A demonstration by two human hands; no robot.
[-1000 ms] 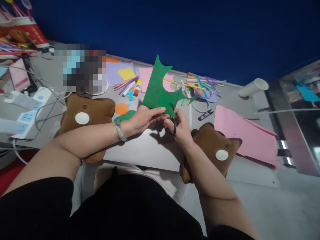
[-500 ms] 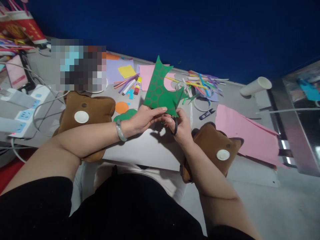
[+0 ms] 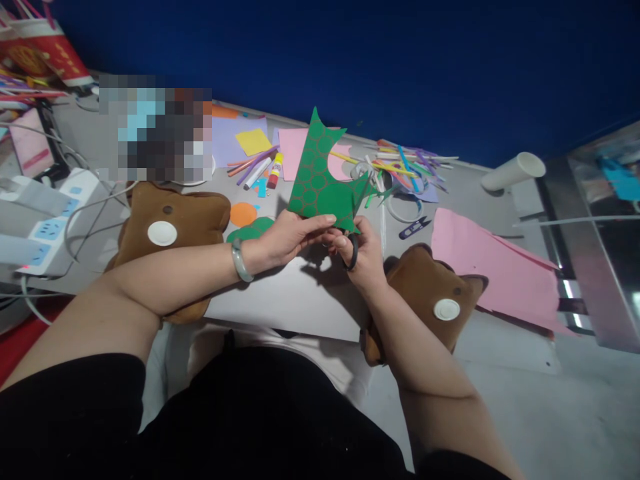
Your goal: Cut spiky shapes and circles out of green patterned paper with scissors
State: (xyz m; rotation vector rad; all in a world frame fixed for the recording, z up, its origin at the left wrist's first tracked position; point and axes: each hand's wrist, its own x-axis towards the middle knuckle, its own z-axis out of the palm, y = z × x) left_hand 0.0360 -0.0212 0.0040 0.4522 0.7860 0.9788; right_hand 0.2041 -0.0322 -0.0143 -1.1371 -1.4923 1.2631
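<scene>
A green paper sheet with circles drawn on it and scalloped cut edges stands over the middle of the table. My left hand, with a jade-coloured bangle at the wrist, pinches its lower edge between thumb and fingers. My right hand is closed on black-handled scissors at the sheet's lower right corner; the blades are mostly hidden by the paper and fingers. Cut green circles lie left of my left hand, beside an orange paper circle.
Brown plush cushions lie at left and right under my forearms. Behind are a glue stick, markers, coloured sticks, a tape roll and purple snips. Pink paper lies right; a power strip sits left.
The green sheet has shifted very slightly at its top and right. Both hands keep nearly the same place and grip.
</scene>
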